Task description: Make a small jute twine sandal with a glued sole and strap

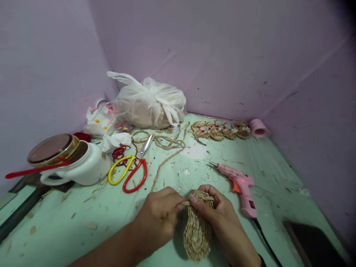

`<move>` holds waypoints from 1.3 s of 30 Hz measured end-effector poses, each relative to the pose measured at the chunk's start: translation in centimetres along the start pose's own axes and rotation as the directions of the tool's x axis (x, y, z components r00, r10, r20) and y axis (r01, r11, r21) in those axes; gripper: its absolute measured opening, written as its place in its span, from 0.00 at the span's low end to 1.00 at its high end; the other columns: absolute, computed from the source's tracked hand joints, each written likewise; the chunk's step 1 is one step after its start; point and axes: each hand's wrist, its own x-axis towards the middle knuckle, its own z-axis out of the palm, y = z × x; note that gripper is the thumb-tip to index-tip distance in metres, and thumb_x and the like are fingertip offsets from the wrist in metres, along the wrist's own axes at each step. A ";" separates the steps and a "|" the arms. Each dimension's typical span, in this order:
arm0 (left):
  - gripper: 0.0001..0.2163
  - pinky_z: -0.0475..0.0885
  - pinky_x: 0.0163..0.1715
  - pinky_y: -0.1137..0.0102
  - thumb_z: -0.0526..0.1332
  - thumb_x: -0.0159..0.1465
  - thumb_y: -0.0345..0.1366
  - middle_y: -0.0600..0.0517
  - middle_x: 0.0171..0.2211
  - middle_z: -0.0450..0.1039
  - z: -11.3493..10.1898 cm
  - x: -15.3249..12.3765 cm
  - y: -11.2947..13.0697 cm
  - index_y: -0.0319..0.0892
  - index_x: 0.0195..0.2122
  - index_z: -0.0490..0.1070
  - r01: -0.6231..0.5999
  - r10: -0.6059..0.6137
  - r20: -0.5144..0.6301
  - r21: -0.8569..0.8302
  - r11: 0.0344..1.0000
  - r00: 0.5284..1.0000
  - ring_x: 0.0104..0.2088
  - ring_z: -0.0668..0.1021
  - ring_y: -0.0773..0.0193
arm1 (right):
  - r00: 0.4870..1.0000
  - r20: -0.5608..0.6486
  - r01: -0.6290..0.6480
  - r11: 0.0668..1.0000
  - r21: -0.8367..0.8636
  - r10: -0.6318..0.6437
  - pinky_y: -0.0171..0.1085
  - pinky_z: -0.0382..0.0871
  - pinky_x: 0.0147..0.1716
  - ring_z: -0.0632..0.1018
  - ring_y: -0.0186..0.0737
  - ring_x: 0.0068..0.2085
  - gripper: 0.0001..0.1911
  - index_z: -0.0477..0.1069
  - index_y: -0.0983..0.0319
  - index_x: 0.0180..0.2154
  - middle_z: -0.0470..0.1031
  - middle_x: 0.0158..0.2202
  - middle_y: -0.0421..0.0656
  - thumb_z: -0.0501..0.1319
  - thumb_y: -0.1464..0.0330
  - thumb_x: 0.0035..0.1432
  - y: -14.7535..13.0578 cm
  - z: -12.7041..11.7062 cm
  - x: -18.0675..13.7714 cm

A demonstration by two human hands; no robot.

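Note:
My right hand (pixel 218 211) grips the upper part of a small sole-shaped piece of coiled braided straw (pixel 198 237), thumb on its face and fingers behind. At its upper left edge, my left hand (pixel 162 215) pinches the braided straw cord (pixel 186 203) where it meets the piece. From behind my left hand the long cord (pixel 167 159) runs back over the table to a loose tangle. To the right lies a pink glue gun (pixel 239 185) with a red light showing, its nozzle pointing left. Scissors with one yellow and one red handle (pixel 133 167) lie open at left.
A white mug (pixel 93 167) with a lidded jar (pixel 52 148) and a hammer-like tool (pixel 25 207) stand at left. Behind are a white plastic bag (pixel 152 104), finished straw pieces with beads (pixel 219 130) and a pink ribbon roll (pixel 259 128). A dark phone (pixel 314 244) lies front right.

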 end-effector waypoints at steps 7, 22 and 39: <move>0.10 0.61 0.23 0.72 0.51 0.54 0.23 0.49 0.23 0.67 0.0 -0.4 -0.5 0.38 0.29 0.71 -0.185 0.199 -0.021 0.282 0.941 0.980 0.23 0.68 0.66 | 0.968 -0.010 0.224 0.876 -0.428 -0.252 0.40 0.68 0.32 0.73 0.41 0.32 0.13 0.68 0.62 0.35 0.73 0.31 0.43 0.63 0.63 0.47 -0.4 -0.9 -0.1; 0.07 0.58 0.23 0.70 0.51 0.55 0.27 0.51 0.20 0.66 0.9 -0.3 0.8 0.40 0.24 0.67 -0.230 0.257 -0.035 0.344 0.910 0.966 0.22 0.67 0.66 | 0.753 0.406 0.618 0.345 -0.707 -0.518 0.35 0.69 0.28 0.75 0.37 0.27 0.08 0.72 0.60 0.33 0.75 0.26 0.43 0.55 0.72 0.53 -1.9 -0.8 -2.2; 0.10 0.58 0.18 0.75 0.53 0.54 0.34 0.55 0.15 0.65 0.8 1.8 -0.2 0.37 0.22 0.71 0.559 -0.556 0.081 -0.022 0.829 0.827 0.18 0.66 0.70 | 0.857 -0.250 0.241 0.779 -0.579 -0.451 0.32 0.62 0.17 0.67 0.34 0.19 0.08 0.70 0.60 0.22 0.68 0.17 0.39 0.60 0.63 0.47 -2.0 -3.4 -0.2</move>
